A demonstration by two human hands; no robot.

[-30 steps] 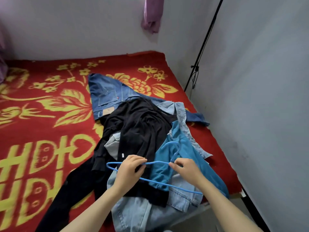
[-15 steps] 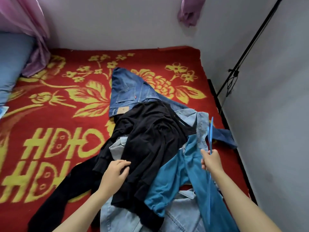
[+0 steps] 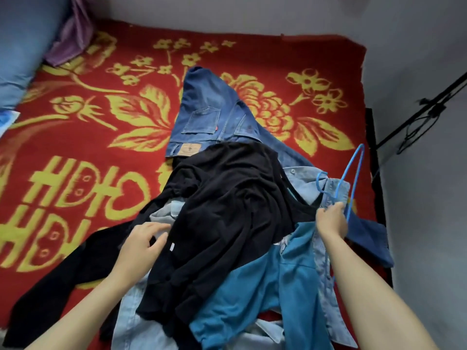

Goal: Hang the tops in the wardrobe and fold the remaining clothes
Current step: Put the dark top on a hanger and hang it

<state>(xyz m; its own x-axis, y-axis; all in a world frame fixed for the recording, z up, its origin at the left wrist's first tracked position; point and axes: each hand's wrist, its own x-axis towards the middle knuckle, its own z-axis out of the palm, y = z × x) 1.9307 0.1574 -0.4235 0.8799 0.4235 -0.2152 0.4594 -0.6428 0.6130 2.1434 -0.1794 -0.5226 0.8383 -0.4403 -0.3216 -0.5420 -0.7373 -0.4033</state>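
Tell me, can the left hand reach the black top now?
Probably yes: the left hand is at the edge of the black top, which lies uppermost with nothing over it.

Left hand (image 3: 144,242) off the blue hanger (image 3: 356,180) now, fingers spread on the black top (image 3: 227,210), right hand (image 3: 331,221) alone swings it to frame right, tipped up

A black top (image 3: 227,210) lies crumpled on a red blanket (image 3: 88,147). The left hand (image 3: 144,243) touches its left edge, fingers spread. Just right of it, the right hand (image 3: 331,221) grips a blue hanger (image 3: 353,178). Jeans (image 3: 209,114) lie beyond it.
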